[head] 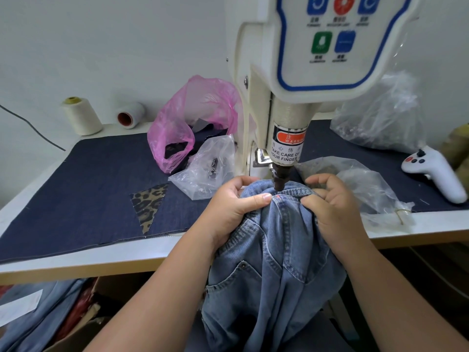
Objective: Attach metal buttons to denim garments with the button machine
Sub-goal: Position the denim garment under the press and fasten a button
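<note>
- Denim: the light-blue jeans (274, 250) hang off the near table edge, waistband bunched under the machine's dark punch (278, 179); a small red light spot marks the band.
- Left hand (233, 209) grasps a fold of the waistband, thumb pressed flat just beside the punch.
- Right hand (330, 207) clenches the band on the right side, fingers curled.
- Handling, as judged: cloth soft, floppy and fairly heavy, so it will drag downward; hold the stiff stitched band on both sides, fingers apart from the punch.
- Surface: white table (76, 265) covered by dark cloth (88, 189), bearing a leopard scrap.
- Room: pink bag (193, 118), clear bags, thread cones far left, white controller (436, 171) right, pale wall.
</note>
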A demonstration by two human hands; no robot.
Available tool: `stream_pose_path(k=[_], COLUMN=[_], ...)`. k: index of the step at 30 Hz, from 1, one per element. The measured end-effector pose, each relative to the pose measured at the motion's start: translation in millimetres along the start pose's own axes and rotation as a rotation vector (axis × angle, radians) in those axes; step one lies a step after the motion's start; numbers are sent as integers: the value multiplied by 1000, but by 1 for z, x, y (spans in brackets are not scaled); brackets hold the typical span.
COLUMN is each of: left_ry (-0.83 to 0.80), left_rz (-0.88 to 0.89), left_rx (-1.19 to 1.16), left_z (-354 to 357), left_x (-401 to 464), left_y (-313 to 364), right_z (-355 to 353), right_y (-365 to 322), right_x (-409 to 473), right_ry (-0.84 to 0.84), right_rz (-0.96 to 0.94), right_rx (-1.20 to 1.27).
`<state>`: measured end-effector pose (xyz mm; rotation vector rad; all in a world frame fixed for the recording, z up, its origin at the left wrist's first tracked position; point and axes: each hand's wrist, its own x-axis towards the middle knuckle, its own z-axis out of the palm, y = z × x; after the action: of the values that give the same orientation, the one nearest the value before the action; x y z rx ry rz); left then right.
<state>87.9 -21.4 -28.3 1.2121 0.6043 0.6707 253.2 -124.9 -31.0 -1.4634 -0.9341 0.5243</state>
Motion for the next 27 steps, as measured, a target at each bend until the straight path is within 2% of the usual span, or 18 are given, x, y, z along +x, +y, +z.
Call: stream_pose_path(k=[10,27], left_ry=[14,-14], left_rz=[-13,-24], left_rx=[5,-50], left_z=[1,1], left_x=[0,-2], left_y=[1,4], right_z=[1,0], right_y=[3,-2], right_x=[1,0], right_ry=[52,28], right_rz=[-14,-20], right_rx=[-6,9])
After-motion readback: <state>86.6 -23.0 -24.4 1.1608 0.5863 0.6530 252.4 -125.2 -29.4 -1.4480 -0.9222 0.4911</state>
